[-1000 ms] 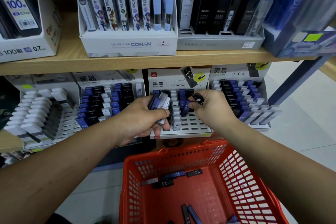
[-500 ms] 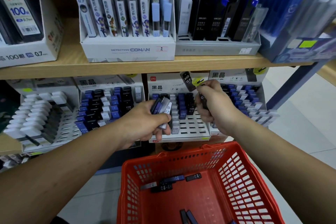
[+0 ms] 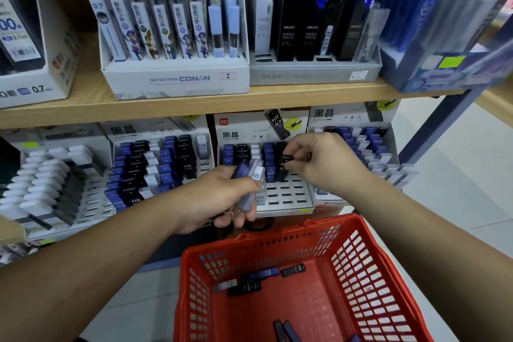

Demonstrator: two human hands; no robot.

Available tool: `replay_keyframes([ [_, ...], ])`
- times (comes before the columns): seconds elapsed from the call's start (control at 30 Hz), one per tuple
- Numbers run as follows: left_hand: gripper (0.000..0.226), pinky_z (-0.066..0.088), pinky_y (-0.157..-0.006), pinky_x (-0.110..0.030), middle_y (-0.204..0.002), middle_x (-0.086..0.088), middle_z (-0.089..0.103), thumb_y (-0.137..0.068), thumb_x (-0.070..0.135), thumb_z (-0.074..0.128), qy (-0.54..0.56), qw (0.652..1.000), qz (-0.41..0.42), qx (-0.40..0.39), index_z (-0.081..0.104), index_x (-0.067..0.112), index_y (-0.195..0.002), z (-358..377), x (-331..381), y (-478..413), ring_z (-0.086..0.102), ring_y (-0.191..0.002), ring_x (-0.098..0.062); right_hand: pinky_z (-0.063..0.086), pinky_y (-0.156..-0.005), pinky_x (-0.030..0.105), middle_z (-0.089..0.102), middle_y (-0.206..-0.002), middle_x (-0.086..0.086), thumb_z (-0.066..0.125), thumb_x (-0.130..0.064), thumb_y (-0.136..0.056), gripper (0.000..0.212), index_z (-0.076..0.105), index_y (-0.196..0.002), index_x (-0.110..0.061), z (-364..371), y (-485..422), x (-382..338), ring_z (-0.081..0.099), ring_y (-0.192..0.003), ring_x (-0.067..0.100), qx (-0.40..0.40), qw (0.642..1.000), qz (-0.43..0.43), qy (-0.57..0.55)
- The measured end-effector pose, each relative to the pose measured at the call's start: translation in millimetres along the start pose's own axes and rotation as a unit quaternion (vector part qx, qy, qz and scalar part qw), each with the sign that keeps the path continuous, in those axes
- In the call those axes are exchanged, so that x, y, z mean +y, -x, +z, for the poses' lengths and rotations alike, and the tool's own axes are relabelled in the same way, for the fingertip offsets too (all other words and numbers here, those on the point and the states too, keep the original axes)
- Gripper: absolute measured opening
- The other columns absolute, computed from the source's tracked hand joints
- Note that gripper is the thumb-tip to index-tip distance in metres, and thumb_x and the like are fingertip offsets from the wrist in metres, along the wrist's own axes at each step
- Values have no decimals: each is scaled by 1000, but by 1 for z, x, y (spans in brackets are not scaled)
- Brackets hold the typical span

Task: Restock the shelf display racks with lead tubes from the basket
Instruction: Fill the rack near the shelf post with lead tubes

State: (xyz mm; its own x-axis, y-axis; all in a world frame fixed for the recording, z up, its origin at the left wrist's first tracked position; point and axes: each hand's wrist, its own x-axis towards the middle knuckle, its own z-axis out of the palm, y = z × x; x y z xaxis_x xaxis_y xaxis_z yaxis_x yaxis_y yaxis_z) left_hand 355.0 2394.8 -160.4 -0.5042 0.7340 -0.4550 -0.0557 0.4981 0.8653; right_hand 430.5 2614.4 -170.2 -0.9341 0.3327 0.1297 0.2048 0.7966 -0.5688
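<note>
Your left hand [image 3: 219,197] sits at the centre of the frame, fingers curled round a small bundle of lead tubes [image 3: 251,175], blue, clear and white, one showing an HB label. Just right of it, your right hand [image 3: 322,164] pinches a single black lead tube [image 3: 286,159] between thumb and fingertips. It holds the tube over the black column of the middle display rack [image 3: 286,194], whose header card reads HB 0.7. Whether the tube's lower end is in a slot, I cannot tell. That rack has blue, black and white tubes standing in its back rows and bare slots in its front rows. The red basket [image 3: 369,280] fills the lower centre of the frame, below both hands. Several loose tubes [image 3: 265,272] lie on its floor near the far wall, and a couple more lie at the bottom edge. Left of the middle rack stands the HB 0.5 rack [image 3: 155,172]. Above both, the wooden shelf [image 3: 194,108] carries the Detective Conan box [image 3: 177,80] in the upper centre.
</note>
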Motion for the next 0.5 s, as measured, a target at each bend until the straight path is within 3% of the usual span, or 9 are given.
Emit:
replay_keyframes([
  [0.17, 31, 42, -49, -31, -74, -8, 69, -97, 41, 69, -52, 998, 8, -16, 59, 11, -96, 2, -9, -3, 62, -64, -20, 59, -85, 38, 78, -89, 0, 78, -12, -87, 15, 80, -101, -16, 7, -4, 6, 72, -88, 20, 7, 997, -32, 68],
  [0.3, 29, 42, -48, -30, -73, -5, 68, -89, 28, 81, -55, 998, -3, -8, 64, 13, -106, 1, -12, -6, 62, -65, -20, 58, -86, 35, 78, -91, 0, 78, -11, -87, 13, 81, -99, -15, 8, -5, 11, 72, -89, 19, 8, 998, -31, 62],
  [0.4, 25, 42, -48, -28, -72, -3, 67, -88, 25, 81, -60, 998, 1, -5, 66, 15, -104, 1, -12, -7, 62, -65, -18, 49, -86, 29, 76, -99, 1, 79, -20, -88, 14, 81, -102, -22, 14, 0, 12, 67, -103, 24, -10, 991, -61, 120],
  [0.5, 20, 46, -49, -27, -70, 0, 65, -90, 26, 80, -92, 995, 29, 13, 67, 15, -100, 4, -12, -6, 62, -61, -13, 55, -89, 41, 74, -104, 1, 76, -22, -87, 23, 80, -110, -24, 13, 1, 8, 64, -108, 28, 8, 986, -87, 145],
])
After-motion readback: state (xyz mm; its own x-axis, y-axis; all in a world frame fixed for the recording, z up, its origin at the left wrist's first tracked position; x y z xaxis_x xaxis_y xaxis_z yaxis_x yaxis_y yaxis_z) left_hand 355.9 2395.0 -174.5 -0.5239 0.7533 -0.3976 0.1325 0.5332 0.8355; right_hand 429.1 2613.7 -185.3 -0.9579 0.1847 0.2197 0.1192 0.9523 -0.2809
